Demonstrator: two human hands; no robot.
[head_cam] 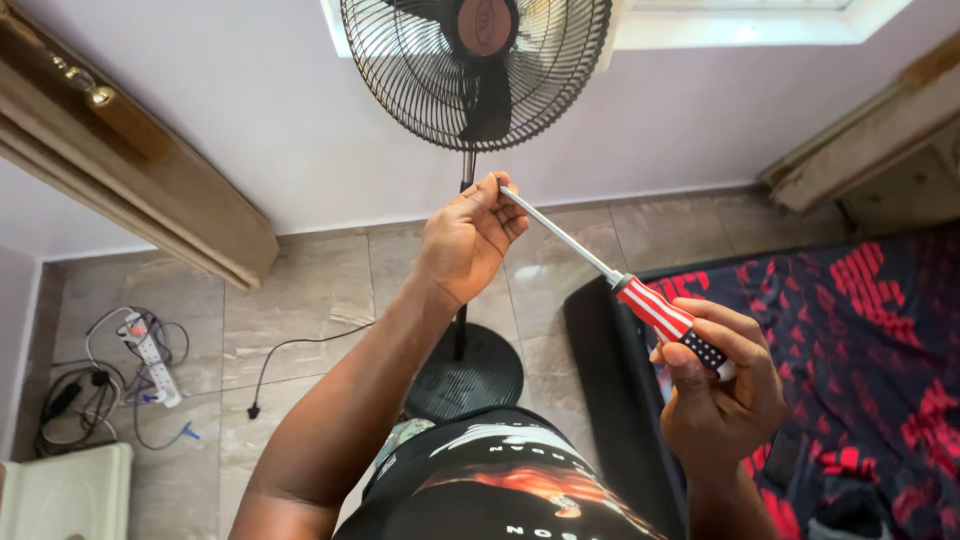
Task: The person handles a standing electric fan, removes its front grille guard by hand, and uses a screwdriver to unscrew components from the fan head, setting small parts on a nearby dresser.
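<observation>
My right hand [722,395] grips the red, white and blue striped handle of a screwdriver [662,315], low on the right. Its long metal shaft [565,237] slants up and left. My left hand [470,237] pinches the shaft's tip with closed fingers, just in front of the pole of a black standing fan [478,60]. The fan's round wire cage fills the top centre, and its round base [470,378] rests on the tiled floor behind my left forearm.
A white power strip [152,357] with tangled cables lies on the floor at left, and a loose black plug [254,410] lies nearby. A mattress with a red and dark patterned cover [850,340] is at right. A wooden door frame [140,190] leans upper left.
</observation>
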